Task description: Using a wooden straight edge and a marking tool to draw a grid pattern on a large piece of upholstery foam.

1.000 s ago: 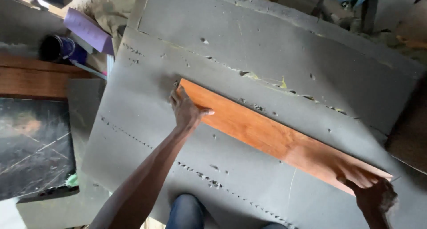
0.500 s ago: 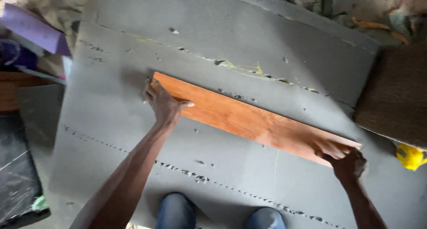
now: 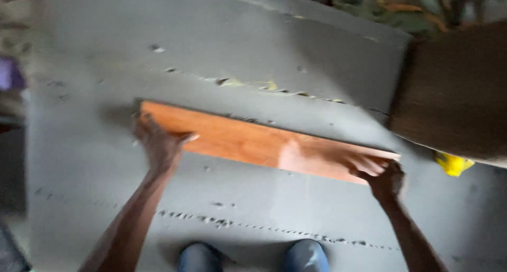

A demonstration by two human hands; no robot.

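a long orange-brown wooden plank [image 3: 264, 142] lies flat and slightly slanted across a grey underlay sheet [image 3: 253, 55] spread on the floor. the left hand [image 3: 161, 145] rests on the plank's left end, fingers wrapped over its near edge. the right hand [image 3: 383, 174] grips the plank's right end, fingers on top. a brown panel [image 3: 454, 92] sits to the right, with something yellow [image 3: 453, 163] just beneath it. two blue shoes [image 3: 253, 256] show at the sheet's near edge.

Grey foam underlay sheets [image 3: 296, 45] cover the floor, their seams dotted with staples or debris; a brown panel [image 3: 454, 92] lies at the right, a yellow scrap [image 3: 452, 163] beneath its edge
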